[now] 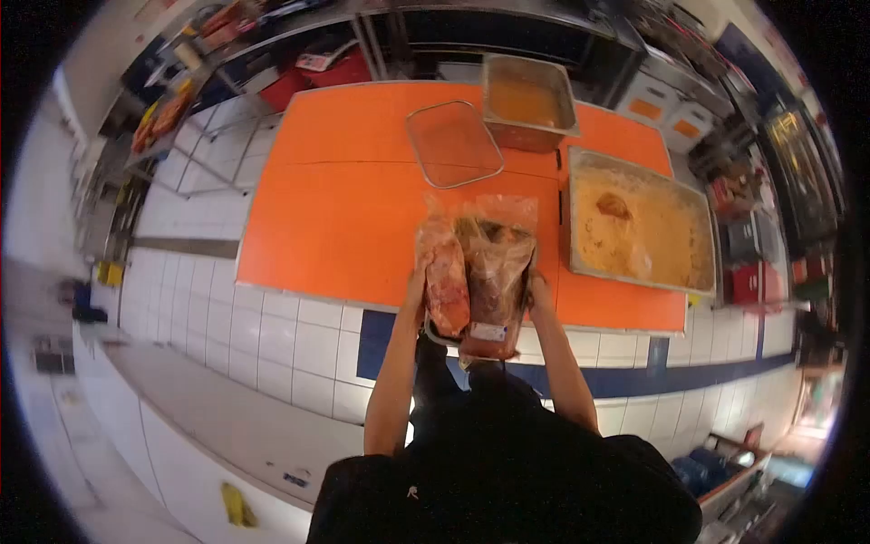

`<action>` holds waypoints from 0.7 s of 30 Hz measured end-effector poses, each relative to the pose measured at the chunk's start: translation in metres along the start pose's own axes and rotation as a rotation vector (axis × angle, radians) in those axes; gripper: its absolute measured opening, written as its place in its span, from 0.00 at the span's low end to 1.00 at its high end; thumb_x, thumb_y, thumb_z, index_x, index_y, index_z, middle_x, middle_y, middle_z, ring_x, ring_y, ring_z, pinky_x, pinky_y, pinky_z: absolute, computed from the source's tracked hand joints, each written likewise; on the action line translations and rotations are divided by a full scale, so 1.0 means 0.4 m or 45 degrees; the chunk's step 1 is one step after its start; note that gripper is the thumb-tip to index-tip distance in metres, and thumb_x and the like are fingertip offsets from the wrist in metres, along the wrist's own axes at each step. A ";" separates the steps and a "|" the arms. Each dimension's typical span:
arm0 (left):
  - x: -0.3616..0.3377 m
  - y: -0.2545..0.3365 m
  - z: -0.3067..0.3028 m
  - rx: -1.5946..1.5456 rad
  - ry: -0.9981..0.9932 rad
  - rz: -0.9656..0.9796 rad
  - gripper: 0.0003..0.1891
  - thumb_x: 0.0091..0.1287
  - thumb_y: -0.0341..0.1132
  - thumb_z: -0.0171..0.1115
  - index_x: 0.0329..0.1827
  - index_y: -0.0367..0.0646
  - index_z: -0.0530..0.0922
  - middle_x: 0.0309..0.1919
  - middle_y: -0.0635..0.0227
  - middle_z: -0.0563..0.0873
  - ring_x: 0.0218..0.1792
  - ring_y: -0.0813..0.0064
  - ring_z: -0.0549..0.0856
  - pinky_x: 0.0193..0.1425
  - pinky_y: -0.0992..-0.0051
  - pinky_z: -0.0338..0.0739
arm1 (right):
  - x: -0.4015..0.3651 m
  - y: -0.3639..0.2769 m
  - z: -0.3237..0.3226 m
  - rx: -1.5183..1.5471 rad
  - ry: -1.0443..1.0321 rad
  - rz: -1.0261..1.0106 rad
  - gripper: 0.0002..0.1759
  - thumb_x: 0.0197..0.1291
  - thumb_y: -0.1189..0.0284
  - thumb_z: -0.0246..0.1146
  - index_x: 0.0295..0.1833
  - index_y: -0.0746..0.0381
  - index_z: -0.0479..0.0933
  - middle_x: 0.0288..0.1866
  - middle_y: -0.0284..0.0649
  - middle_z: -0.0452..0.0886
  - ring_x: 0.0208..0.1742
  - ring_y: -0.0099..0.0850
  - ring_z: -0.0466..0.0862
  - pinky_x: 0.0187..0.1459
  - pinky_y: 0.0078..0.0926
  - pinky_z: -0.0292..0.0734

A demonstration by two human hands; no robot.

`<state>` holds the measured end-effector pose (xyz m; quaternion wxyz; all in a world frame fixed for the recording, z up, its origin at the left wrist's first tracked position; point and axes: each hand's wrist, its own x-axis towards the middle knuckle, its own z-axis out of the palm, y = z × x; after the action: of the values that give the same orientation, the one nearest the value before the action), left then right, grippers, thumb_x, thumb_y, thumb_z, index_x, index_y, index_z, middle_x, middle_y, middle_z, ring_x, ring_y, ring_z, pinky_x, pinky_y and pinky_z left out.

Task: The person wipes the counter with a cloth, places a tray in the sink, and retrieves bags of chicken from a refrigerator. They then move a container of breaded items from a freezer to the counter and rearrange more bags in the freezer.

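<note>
Two clear plastic bags of meat lie side by side in a dark-looking tray at the near edge of the orange table. The left bag shows pinkish red meat; the right bag looks browner and has a white label near its lower end. My left hand is closed on the tray's left side, its fingers mostly hidden. At the right side, my right hand grips the same tray.
On the orange table stand a deep metal pan with orange liquid and a large shallow pan of orange-yellow contents with one brown piece. A wire mesh rack lies beyond the bags. Metal shelving stands far left.
</note>
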<state>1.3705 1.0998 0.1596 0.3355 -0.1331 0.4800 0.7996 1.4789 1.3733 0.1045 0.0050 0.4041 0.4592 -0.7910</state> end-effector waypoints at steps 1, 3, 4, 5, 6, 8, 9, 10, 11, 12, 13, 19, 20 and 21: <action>0.091 0.060 0.038 -0.009 -0.073 -0.067 0.32 0.62 0.54 0.59 0.63 0.41 0.67 0.54 0.66 0.76 0.53 0.72 0.76 0.57 0.73 0.70 | 0.065 -0.061 -0.005 -0.112 0.034 -0.125 0.25 0.63 0.55 0.57 0.56 0.63 0.72 0.43 0.36 0.79 0.39 0.26 0.78 0.38 0.23 0.75; 0.156 0.210 0.139 0.074 0.042 -0.107 0.30 0.63 0.51 0.60 0.62 0.39 0.68 0.54 0.63 0.76 0.55 0.70 0.74 0.59 0.70 0.68 | 0.096 -0.156 0.058 -0.005 0.153 -0.289 0.20 0.63 0.57 0.57 0.52 0.59 0.75 0.35 0.30 0.78 0.30 0.20 0.74 0.30 0.19 0.72; 0.176 0.242 0.134 0.346 0.014 0.071 0.30 0.63 0.50 0.60 0.61 0.38 0.69 0.54 0.62 0.75 0.55 0.70 0.74 0.59 0.70 0.68 | 0.037 -0.181 0.123 -0.095 0.244 -0.269 0.19 0.63 0.57 0.56 0.52 0.57 0.75 0.35 0.30 0.78 0.30 0.21 0.75 0.30 0.20 0.73; 0.180 0.248 0.107 0.606 -0.020 0.265 0.29 0.64 0.49 0.60 0.60 0.37 0.69 0.54 0.61 0.75 0.55 0.69 0.74 0.59 0.70 0.68 | -0.012 -0.166 0.169 -0.181 0.337 -0.243 0.17 0.63 0.57 0.56 0.52 0.56 0.75 0.35 0.31 0.78 0.30 0.22 0.76 0.30 0.22 0.74; 0.207 0.205 0.047 0.731 -0.020 0.453 0.29 0.64 0.49 0.59 0.60 0.36 0.69 0.55 0.61 0.75 0.56 0.69 0.73 0.61 0.69 0.67 | -0.012 -0.131 0.167 -0.181 0.265 -0.202 0.18 0.64 0.57 0.55 0.52 0.56 0.75 0.36 0.31 0.78 0.32 0.22 0.76 0.31 0.22 0.75; 0.272 0.171 0.072 0.825 -0.260 0.576 0.22 0.67 0.47 0.55 0.51 0.36 0.76 0.52 0.57 0.77 0.55 0.67 0.74 0.57 0.67 0.69 | -0.030 -0.139 0.140 -0.184 0.215 -0.383 0.19 0.63 0.56 0.56 0.53 0.56 0.75 0.39 0.33 0.78 0.38 0.24 0.78 0.34 0.25 0.77; 0.273 0.140 0.066 0.831 -0.191 0.462 0.27 0.65 0.49 0.57 0.57 0.36 0.71 0.57 0.53 0.74 0.59 0.64 0.71 0.61 0.67 0.66 | 0.045 -0.066 0.074 -0.160 0.029 -0.655 0.22 0.63 0.55 0.56 0.55 0.58 0.73 0.43 0.35 0.80 0.41 0.27 0.79 0.36 0.25 0.77; 0.241 0.181 0.112 0.867 -0.166 0.472 0.30 0.63 0.50 0.59 0.60 0.35 0.68 0.57 0.52 0.73 0.58 0.63 0.72 0.61 0.67 0.67 | 0.038 -0.085 0.119 -0.348 0.217 -0.586 0.25 0.63 0.54 0.56 0.57 0.60 0.72 0.47 0.38 0.79 0.44 0.29 0.79 0.39 0.26 0.77; 0.207 0.223 0.160 0.903 -0.141 0.482 0.34 0.62 0.50 0.61 0.63 0.34 0.65 0.58 0.52 0.73 0.58 0.62 0.73 0.60 0.67 0.67 | 0.017 -0.134 0.176 -0.518 0.410 -0.491 0.28 0.63 0.53 0.56 0.59 0.63 0.70 0.50 0.40 0.78 0.47 0.31 0.79 0.43 0.27 0.77; 0.158 0.272 0.225 0.927 -0.193 0.556 0.35 0.62 0.50 0.62 0.63 0.33 0.64 0.56 0.53 0.74 0.55 0.63 0.75 0.57 0.67 0.70 | -0.009 -0.177 0.195 -0.476 0.533 -0.538 0.28 0.63 0.53 0.56 0.59 0.63 0.70 0.50 0.40 0.78 0.47 0.31 0.79 0.43 0.27 0.77; 0.104 0.323 0.283 0.947 -0.245 0.632 0.36 0.61 0.49 0.63 0.63 0.32 0.63 0.54 0.54 0.75 0.52 0.64 0.77 0.55 0.67 0.72 | -0.012 -0.200 0.230 -0.483 0.582 -0.513 0.30 0.63 0.52 0.55 0.61 0.65 0.68 0.52 0.43 0.77 0.50 0.34 0.78 0.46 0.28 0.76; 0.256 0.219 0.226 1.712 -0.113 0.678 0.39 0.62 0.52 0.59 0.65 0.28 0.59 0.55 0.46 0.74 0.56 0.53 0.74 0.58 0.65 0.70 | 0.132 -0.305 0.251 -0.568 0.666 -0.536 0.39 0.60 0.46 0.56 0.63 0.69 0.64 0.52 0.51 0.77 0.55 0.41 0.77 0.55 0.34 0.72; 0.288 0.219 0.193 1.523 -0.283 0.430 0.40 0.62 0.53 0.59 0.66 0.30 0.57 0.55 0.46 0.73 0.57 0.54 0.74 0.58 0.65 0.70 | 0.158 -0.323 0.259 -0.655 0.742 -0.464 0.41 0.59 0.44 0.56 0.64 0.69 0.64 0.51 0.52 0.78 0.55 0.42 0.77 0.55 0.34 0.72; 0.293 0.232 0.193 1.423 -0.362 0.316 0.40 0.62 0.53 0.59 0.67 0.30 0.56 0.56 0.46 0.72 0.57 0.54 0.74 0.57 0.65 0.71 | 0.160 -0.342 0.277 -0.657 0.730 -0.478 0.41 0.59 0.44 0.56 0.64 0.69 0.64 0.51 0.52 0.78 0.55 0.42 0.77 0.55 0.34 0.72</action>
<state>1.2306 1.1845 0.1989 0.3197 0.2296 0.7908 0.4688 1.3135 1.3946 0.1900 -0.1661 0.5027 0.6904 -0.4930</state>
